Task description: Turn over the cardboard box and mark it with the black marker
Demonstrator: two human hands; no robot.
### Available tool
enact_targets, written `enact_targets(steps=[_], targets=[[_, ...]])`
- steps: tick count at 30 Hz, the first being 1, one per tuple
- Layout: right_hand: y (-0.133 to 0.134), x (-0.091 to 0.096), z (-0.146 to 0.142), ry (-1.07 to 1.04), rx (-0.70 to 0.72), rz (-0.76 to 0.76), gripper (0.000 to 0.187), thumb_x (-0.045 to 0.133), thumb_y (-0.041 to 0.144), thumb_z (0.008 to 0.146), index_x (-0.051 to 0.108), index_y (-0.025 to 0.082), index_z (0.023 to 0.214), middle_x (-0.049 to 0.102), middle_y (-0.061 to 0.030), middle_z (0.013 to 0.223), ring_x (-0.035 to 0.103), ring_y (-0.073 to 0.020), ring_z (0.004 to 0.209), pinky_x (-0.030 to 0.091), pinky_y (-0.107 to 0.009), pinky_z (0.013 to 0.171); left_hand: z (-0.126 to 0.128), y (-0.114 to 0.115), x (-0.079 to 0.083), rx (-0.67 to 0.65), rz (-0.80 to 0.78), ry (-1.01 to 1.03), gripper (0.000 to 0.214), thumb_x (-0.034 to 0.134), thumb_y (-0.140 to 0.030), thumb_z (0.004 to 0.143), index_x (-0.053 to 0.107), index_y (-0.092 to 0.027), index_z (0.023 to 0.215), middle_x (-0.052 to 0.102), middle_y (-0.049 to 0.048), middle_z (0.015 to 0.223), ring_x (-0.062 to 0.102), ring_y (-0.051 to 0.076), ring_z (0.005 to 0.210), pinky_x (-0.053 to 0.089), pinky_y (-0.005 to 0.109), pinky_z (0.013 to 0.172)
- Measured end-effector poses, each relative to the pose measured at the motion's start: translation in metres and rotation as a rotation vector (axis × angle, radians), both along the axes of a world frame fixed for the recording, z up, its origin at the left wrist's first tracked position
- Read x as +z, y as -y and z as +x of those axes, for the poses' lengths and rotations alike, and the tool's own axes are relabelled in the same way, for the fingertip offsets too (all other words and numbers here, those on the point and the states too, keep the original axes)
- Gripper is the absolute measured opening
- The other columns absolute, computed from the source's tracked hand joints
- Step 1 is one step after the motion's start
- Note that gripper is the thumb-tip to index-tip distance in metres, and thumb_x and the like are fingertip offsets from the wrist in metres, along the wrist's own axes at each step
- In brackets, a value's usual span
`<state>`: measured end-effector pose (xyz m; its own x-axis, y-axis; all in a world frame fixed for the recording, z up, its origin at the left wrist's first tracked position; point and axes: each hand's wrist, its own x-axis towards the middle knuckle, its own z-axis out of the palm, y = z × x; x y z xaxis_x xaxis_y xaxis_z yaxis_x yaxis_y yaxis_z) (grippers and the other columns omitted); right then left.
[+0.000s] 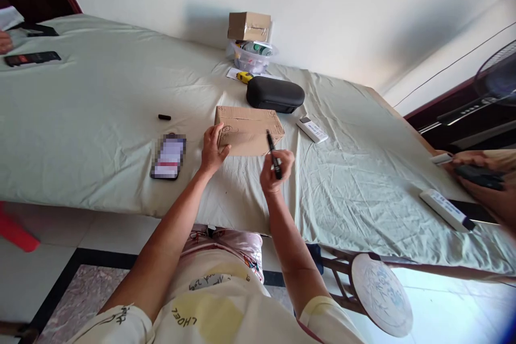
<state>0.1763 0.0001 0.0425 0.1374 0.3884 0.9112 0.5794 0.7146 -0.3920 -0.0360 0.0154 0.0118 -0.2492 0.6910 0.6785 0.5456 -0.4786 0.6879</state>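
Note:
A brown cardboard box (pixel 245 131) lies in front of me on the cloth-covered table, with dark pen marks near its left end and corners. My left hand (pixel 213 149) grips the box's left end, fingers over the edge and thumb along the near side. In my right hand (pixel 277 169) is a black marker pen (pixel 274 155), its tip pointing up and away, over the right part of the box; whether the tip touches the cardboard I cannot tell. A small black pen cap (pixel 164 117) rests left of the box, beyond a phone (pixel 168 157) with a lit screen.
Behind the box lie a black zip case (pixel 276 94) and a yellow tool (pixel 244 77), near a clear plastic tub (pixel 253 59) topped by another carton (pixel 249 27). A white device (pixel 312 130) sits to the right. Other people's hands (pixel 479 172) show at both sides. A round stool (pixel 381 293) stands below.

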Motion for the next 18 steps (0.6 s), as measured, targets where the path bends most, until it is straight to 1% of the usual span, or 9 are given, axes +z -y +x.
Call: enact_targets(steps=[1,2,4,6,8,11,15,18], targets=[[0.008,0.000,-0.010,0.125,0.089,0.024,0.015,0.054,0.036,0.102,0.063,0.028,0.110,0.062,-0.0037,0.094,0.062,-0.0214,0.090,0.045,-0.045,0.097,-0.001,0.000,0.000,0.000,-0.002,-0.002,0.068,0.072,-0.034,0.092,0.044,-0.027,0.153,0.053,0.0145,0.148,0.052,0.030,0.142,0.046,0.049,0.122],[0.015,-0.001,-0.020,0.252,0.158,0.009,0.018,0.056,0.034,0.101,0.065,0.028,0.115,0.066,-0.0043,0.096,0.064,-0.0216,0.092,0.043,-0.046,0.102,-0.001,0.000,0.000,0.002,-0.007,-0.006,0.068,0.071,-0.034,0.091,0.044,-0.026,0.153,0.053,0.0145,0.148,0.051,0.030,0.142,0.045,0.049,0.123],[0.025,-0.003,-0.037,0.435,0.224,-0.053,0.023,0.057,0.030,0.100,0.068,0.030,0.120,0.070,-0.0047,0.099,0.065,-0.0215,0.095,0.038,-0.047,0.107,-0.001,0.001,0.001,0.009,-0.023,-0.011,0.068,0.070,-0.031,0.091,0.044,-0.026,0.153,0.053,0.0146,0.149,0.051,0.030,0.143,0.043,0.050,0.124],[0.029,-0.003,-0.048,0.527,0.248,-0.159,0.027,0.056,0.030,0.102,0.070,0.031,0.125,0.072,-0.0057,0.105,0.066,-0.0227,0.100,0.034,-0.048,0.110,-0.001,0.002,0.002,0.019,-0.035,-0.009,0.069,0.069,-0.026,0.089,0.044,-0.025,0.153,0.052,0.0149,0.150,0.052,0.030,0.143,0.042,0.050,0.125],[0.028,-0.003,-0.054,0.543,0.245,-0.250,0.029,0.055,0.031,0.104,0.071,0.032,0.127,0.072,-0.0071,0.110,0.066,-0.0245,0.105,0.033,-0.049,0.111,-0.001,0.002,0.002,0.031,-0.043,0.001,0.071,0.069,-0.024,0.086,0.045,-0.024,0.153,0.053,0.0148,0.149,0.053,0.030,0.142,0.042,0.049,0.125],[0.025,0.000,-0.055,0.520,0.217,-0.318,0.029,0.053,0.032,0.105,0.071,0.032,0.128,0.071,-0.0083,0.113,0.066,-0.0256,0.108,0.032,-0.049,0.112,-0.001,0.002,0.002,0.036,-0.055,0.010,0.072,0.069,-0.024,0.085,0.045,-0.026,0.153,0.054,0.0143,0.147,0.054,0.030,0.141,0.044,0.048,0.123],[0.024,0.002,-0.056,0.507,0.194,-0.313,0.028,0.051,0.032,0.107,0.072,0.030,0.126,0.073,-0.0072,0.108,0.065,-0.0234,0.104,0.033,-0.046,0.112,-0.003,0.002,0.003,0.022,-0.069,0.013,0.071,0.071,-0.031,0.086,0.045,-0.025,0.152,0.054,0.0152,0.148,0.053,0.031,0.141,0.044,0.047,0.122],[0.026,0.002,-0.061,0.536,0.210,-0.296,0.027,0.051,0.033,0.107,0.072,0.028,0.123,0.076,-0.0057,0.104,0.065,-0.0211,0.099,0.033,-0.044,0.113,-0.004,0.003,0.005,0.023,-0.083,0.017,0.069,0.070,-0.038,0.089,0.046,-0.024,0.152,0.054,0.0155,0.148,0.053,0.032,0.141,0.043,0.047,0.122]])
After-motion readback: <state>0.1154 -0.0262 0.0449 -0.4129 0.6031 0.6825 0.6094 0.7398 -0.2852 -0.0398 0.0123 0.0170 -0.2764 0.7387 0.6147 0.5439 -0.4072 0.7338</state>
